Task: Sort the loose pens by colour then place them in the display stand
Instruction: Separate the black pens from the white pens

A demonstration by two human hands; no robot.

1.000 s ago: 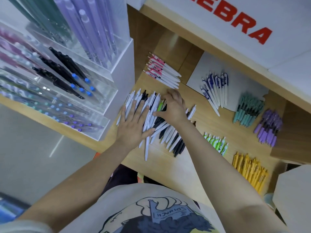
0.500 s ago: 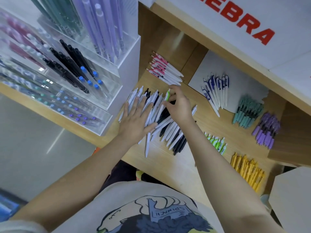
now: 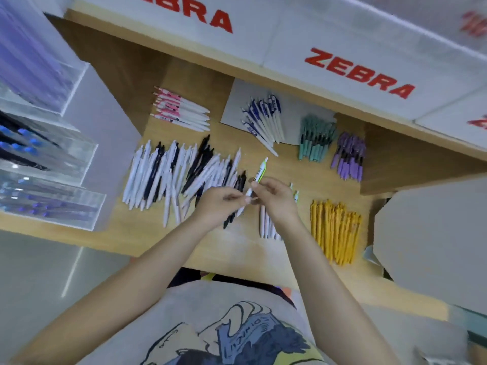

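Observation:
A white pen with a green clip (image 3: 259,173) is lifted above the wooden counter (image 3: 147,241). My right hand (image 3: 274,198) pinches its middle, and my left hand (image 3: 221,204) pinches its lower end. To the left lies the mixed heap of white and black pens (image 3: 179,175). Sorted groups lie around: pink-clip pens (image 3: 181,111), blue-clip pens (image 3: 263,119), teal pens (image 3: 315,139), purple pens (image 3: 349,156), yellow pens (image 3: 334,227). White pens with green clips (image 3: 268,225) lie partly hidden under my right wrist. The clear acrylic display stand (image 3: 47,154) is at the left.
White boxes with red ZEBRA lettering (image 3: 358,75) overhang the back of the counter. A grey cardboard piece (image 3: 432,241) lies at the right. A white sheet (image 3: 234,101) sits under the blue-clip pens. The counter's front edge runs just before my body.
Both hands left the mixed heap and came together to the right, lifting out the green-clip pen. The camera view swung to the right.

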